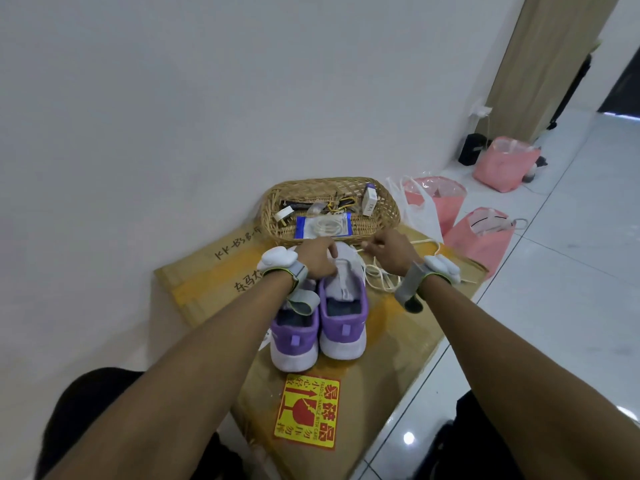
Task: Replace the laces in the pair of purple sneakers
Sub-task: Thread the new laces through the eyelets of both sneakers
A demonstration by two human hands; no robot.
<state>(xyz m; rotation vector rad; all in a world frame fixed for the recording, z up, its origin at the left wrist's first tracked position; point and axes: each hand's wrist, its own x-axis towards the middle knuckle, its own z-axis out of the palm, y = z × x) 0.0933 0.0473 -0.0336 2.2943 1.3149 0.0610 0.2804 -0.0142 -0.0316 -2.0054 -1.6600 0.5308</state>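
— What are my fingers on?

— Your right hand (393,251) has its fingers (377,244) pinched narrow on one end of the cream lace (381,280), just this side of the wicker basket (270,216). The rest of that lace lies in loose loops under your right wrist and trails off to the right, along the basket's near edge.

— And my left?

— Your left hand (316,260) is bent down over the pale front of the right sneaker (343,317), fingers (329,251) curled onto its upper and holding it. The knuckles nearly reach the basket's near rim.

— Where's the pair?

— Two purple sneakers, side by side and touching, toes toward the basket, heels toward you. The left sneaker (294,341) sits a little nearer you than the right. Both stand on the cardboard box (398,341) that also carries the basket.

— Count the rest.

— One lace that you can see. One basket, holding one blue packet (323,227), one white carton (370,201) and a tangle of small bits too blurred to count. One red-and-yellow fragile sticker (308,414) on the box, on your side of the sneakers. Three pink bags (485,240) on the floor to the right of the basket. Two white wrist units (277,258), one on each of your wrists.
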